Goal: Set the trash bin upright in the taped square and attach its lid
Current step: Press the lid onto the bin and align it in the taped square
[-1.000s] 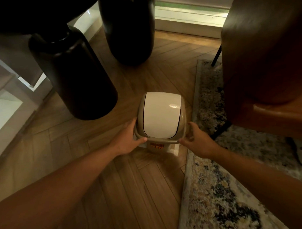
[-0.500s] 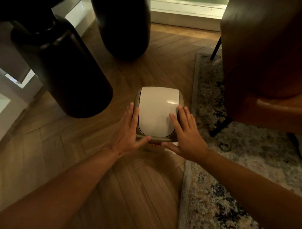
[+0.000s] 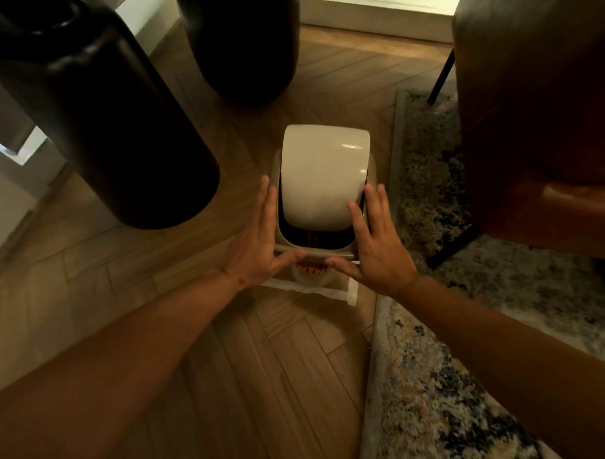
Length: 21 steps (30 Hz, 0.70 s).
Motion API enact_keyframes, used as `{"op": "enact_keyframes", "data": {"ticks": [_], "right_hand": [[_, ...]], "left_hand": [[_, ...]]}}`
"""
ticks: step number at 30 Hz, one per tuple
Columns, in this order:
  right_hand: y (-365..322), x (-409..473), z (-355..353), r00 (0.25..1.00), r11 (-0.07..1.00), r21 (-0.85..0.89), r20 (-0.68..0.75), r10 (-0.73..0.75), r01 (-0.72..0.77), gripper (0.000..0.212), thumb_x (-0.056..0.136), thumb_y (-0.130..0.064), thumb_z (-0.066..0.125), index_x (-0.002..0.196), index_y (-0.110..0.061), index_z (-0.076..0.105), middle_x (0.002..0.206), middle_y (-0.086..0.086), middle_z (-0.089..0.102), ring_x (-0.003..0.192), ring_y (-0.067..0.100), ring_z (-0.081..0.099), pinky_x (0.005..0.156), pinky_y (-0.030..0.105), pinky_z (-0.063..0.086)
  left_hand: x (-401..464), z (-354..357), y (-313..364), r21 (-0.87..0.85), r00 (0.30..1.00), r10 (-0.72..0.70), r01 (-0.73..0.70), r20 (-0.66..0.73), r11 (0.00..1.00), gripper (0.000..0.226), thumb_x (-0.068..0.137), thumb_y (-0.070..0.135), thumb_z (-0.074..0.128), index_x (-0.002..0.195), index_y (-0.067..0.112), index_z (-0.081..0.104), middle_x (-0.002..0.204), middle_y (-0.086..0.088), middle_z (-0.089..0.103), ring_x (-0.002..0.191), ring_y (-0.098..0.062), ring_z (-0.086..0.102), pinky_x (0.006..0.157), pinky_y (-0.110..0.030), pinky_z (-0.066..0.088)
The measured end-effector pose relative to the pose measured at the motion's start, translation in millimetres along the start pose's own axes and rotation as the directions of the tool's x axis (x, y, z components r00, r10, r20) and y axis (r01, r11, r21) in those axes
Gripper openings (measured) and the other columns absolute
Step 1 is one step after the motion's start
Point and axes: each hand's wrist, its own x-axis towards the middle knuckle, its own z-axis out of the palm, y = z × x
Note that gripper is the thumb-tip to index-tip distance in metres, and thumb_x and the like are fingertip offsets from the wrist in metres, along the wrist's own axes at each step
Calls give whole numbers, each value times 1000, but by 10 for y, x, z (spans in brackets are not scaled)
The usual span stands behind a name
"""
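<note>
While the bin (image 3: 311, 277) is standing upright on the tape (image 3: 313, 289) on the floor, both hands are pressing its lid (image 3: 323, 173) down: left hand (image 3: 257, 244) and right hand (image 3: 377, 247) flat, fingers spread, gripping nothing. The flap's swinging open, and inside it's looking dark, contents unclear.

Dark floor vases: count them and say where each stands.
2. One vase stands left of the trash bin; the other vase stands behind it. More may lie outside the frame.
</note>
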Motion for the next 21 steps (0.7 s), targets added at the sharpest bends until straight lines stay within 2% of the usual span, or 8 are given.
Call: {"op": "enact_keyframes", "data": {"ticks": [2,6,12,18,21], "right_hand": [[35,66,18,1000,1000,16,-5,9,-8,97,96,-72,52,160,-7,17,166,37,8,154,58,1,129,57,5],[134,172,63,1000,1000,20,-9,13,-12,97,95,-70,55,161,-13,11,165,40,10,153,61,2,128,60,5],[226,315,136,1000,999,13,-9,29,-29,97,96,-70,53,160,-8,16,166,40,9,152,64,2,128,60,4],[258,361,172,999,999,24,2,49,-49,99,95,-68,58,161,-9,15,168,34,3,153,63,0,126,66,10],[264,367,172,999,999,29,-4,46,-46,97,95,-69,56,161,-10,16,168,29,2,153,63,0,126,67,11]], "left_hand": [[74,5,-31,-23,1000,-5,5,-4,1000,117,87,70,56,158,15,-18,166,-11,-23,154,-13,-20,119,-13,-3],[207,41,-70,-39,1000,-17,16,-9,999,121,85,62,65,158,12,-17,166,-13,-22,153,-9,-22,117,-8,-3],[385,-4,-106,-33,999,-28,29,37,999,120,86,51,71,158,6,-14,166,-14,-23,155,-20,-16,118,-11,-5],[473,-86,-120,11,997,-25,24,79,1000,120,85,56,67,157,1,-13,165,-19,-22,152,-18,-19,114,-9,-13],[479,-86,-116,11,995,-41,40,93,999,121,85,55,68,157,6,-16,166,-16,-24,152,-16,-19,118,-17,-9]]}}
